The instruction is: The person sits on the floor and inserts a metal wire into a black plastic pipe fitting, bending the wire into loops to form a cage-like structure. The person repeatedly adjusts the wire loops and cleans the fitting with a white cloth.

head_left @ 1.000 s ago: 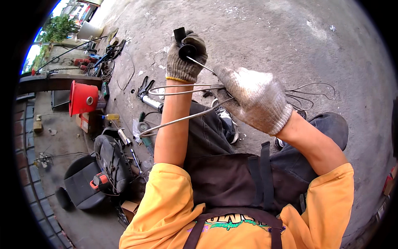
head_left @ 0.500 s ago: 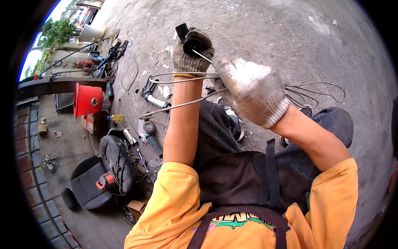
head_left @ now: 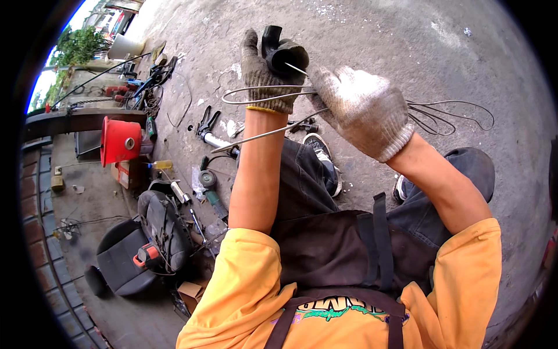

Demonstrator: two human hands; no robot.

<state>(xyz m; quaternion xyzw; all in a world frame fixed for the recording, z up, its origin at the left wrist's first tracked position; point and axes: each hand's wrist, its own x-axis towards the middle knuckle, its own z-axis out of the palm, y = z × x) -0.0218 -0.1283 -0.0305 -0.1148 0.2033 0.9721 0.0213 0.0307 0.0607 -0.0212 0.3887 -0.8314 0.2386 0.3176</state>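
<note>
We find the black bent tube (head_left: pixel 272 43) near 12 o'clock in the view, up in the grip of the gloved left hand (head_left: pixel 260 74). Its narrow arm rises towards 12 o'clock, then the tube bends, and its wide round mouth opens towards us and 4 o'clock. The left hand is the nearer one: it grasps the tube from behind, with one finger standing free towards 12 o'clock. Into that mouth points the end of a grey wire (head_left: pixel 297 68), its short straight length running from 4 o'clock towards 10 o'clock; we cannot tell how deep the tip sits.

We see the gloved right hand (head_left: pixel 367 110) clenched on the wire, at 4 o'clock from the tube. Its fingertips are just beside the mouth's rim, though we cannot tell whether they touch it. From this hand, the wire's other lengths sweep across in front of the left hand and forearm towards 9 and 8 o'clock, while thinner loops fan out at 3 o'clock.

Further out, on the concrete floor (head_left: pixel 401 46), we have a silver-barrelled gun (head_left: pixel 217 141) at 7 o'clock from the left hand, and an angle grinder (head_left: pixel 215 202) beyond it.
</note>
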